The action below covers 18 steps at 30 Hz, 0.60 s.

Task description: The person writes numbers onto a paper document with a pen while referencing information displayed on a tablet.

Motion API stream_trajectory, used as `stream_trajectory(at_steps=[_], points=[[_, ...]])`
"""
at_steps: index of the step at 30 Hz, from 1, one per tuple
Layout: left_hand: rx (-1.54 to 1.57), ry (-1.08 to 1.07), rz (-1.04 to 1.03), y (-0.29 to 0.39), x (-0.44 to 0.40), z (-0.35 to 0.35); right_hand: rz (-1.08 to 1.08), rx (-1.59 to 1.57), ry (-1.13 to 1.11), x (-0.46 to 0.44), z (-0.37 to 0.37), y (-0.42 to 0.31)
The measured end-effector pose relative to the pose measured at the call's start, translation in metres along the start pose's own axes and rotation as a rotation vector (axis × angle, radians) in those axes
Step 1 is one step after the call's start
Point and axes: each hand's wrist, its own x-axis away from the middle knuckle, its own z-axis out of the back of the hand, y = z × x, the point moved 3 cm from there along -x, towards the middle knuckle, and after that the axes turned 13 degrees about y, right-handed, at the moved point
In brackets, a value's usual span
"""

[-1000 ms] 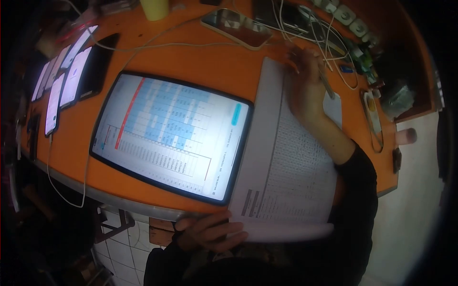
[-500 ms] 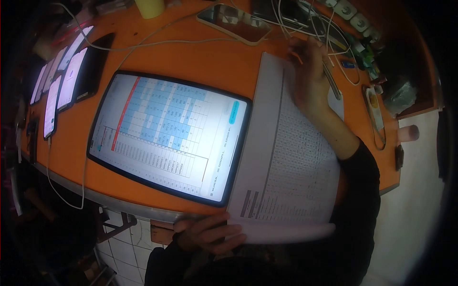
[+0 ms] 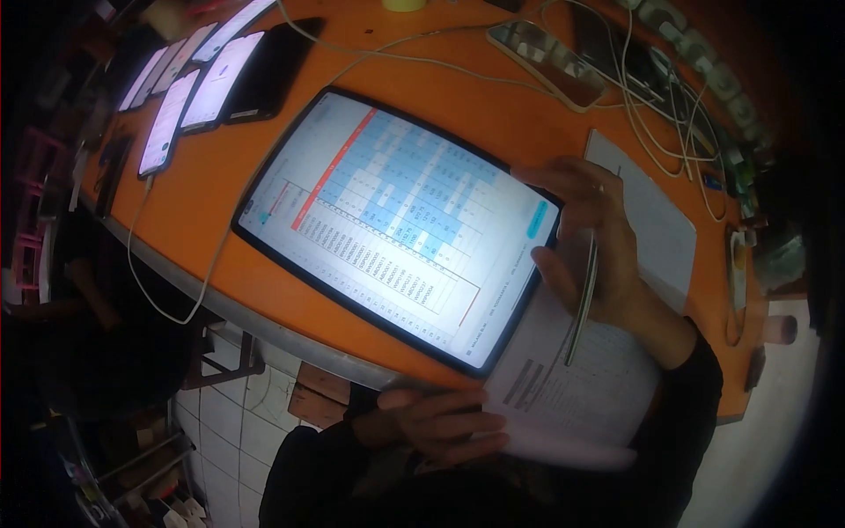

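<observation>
A tablet (image 3: 304, 145) lies on the orange table, its lit screen showing a spreadsheet with blue cells and a red row. Beside and partly under its right edge is a printed sheet of paper (image 3: 656, 216) with dense rows of small text. A slim metallic pen (image 3: 582, 304) is held in my right hand (image 3: 603, 238), whose fingertips are at the tablet's right edge, over the paper. At the paper's near left corner, my left hand (image 3: 444, 424) has its fingers over the curled edge, close to the tablet's corner; its thumb is hidden.
Several lit phones (image 3: 167, 123) stand at the left, one with a white cable (image 3: 132, 238). Another phone (image 3: 547, 63) lies face up at the back. Tangled cables (image 3: 678, 132) and power sockets (image 3: 704, 53) fill the back right. The table's metal edge (image 3: 299, 352) runs in front.
My right hand has come from the paper's far end to the tablet's right edge, with the pen. The view has shifted, so the table things appear farther right. My left hand stays at the paper's edge.
</observation>
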Motion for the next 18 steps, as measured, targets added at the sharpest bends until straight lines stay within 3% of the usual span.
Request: stream_trajectory(at_steps=[7,13,15,18], points=[[-0.003,0.018,0.014,0.003,0.01,-0.003,0.008,-0.01,0.021,0.001,0.004,0.009],[0.002,0.07,-0.006,0.002,0.01,-0.005,-0.243,-0.241,0.213,0.001,0.01,0.018],[-0.016,0.099,0.002,0.003,0.013,-0.007,-0.502,-0.297,0.404,0.001,0.013,0.03],[-0.033,0.103,0.013,0.003,0.011,-0.005,-0.504,-0.39,0.533,0.001,0.027,0.059]])
